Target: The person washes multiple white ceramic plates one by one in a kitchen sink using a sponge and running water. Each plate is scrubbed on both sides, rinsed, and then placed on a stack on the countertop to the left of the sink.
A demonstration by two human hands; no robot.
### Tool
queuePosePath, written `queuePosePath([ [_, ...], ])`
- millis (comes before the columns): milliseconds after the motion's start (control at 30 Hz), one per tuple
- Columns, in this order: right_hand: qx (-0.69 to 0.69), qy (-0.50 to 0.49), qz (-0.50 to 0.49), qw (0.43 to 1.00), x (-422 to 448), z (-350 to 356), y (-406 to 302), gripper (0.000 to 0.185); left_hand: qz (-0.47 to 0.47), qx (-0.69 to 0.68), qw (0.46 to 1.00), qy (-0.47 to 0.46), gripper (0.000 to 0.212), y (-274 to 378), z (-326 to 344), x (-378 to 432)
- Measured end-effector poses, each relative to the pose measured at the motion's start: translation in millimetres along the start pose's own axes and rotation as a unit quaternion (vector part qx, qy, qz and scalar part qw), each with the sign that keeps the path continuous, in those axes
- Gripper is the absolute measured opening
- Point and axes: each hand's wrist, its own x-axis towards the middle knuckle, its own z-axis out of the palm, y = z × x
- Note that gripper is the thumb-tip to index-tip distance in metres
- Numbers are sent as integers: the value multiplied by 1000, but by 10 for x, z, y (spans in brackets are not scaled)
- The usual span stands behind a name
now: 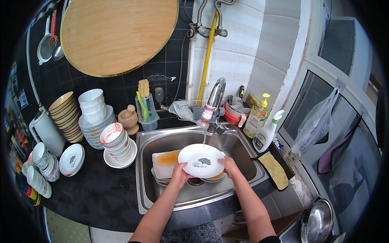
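A white plate with a grey ginkgo-leaf print is held over the sink between my two hands. My left hand grips its lower left rim, and my right hand has the right rim. Water runs from the chrome faucet, through a pink and white nozzle, toward the plate's far edge. In the steel sink, rectangular white dishes with an orange-brown stain are stacked at the left. More plates lie partly hidden beneath the held one, near the drain.
Left of the sink stand a bowl stack, white bowls, brown bowls, small plates and an electric kettle. To the right are a dish soap bottle, a spray bottle and a yellow cloth.
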Motion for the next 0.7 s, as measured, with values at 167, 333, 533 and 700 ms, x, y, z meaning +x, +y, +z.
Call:
queuePosePath([
  [167, -33, 12, 4, 999, 144, -30, 437, 34, 53, 103, 993, 5, 48, 51, 109, -62],
  [333, -77, 36, -65, 994, 74, 22, 377, 32, 112, 162, 980, 30, 42, -126, -70, 77],
  [533, 74, 10, -114, 991, -17, 12, 267, 33, 127, 202, 967, 86, 39, -146, -127, 122],
  [700, 110, 59, -139, 982, -138, 99, 117, 38, 45, 98, 991, 81, 39, -134, -84, 100],
])
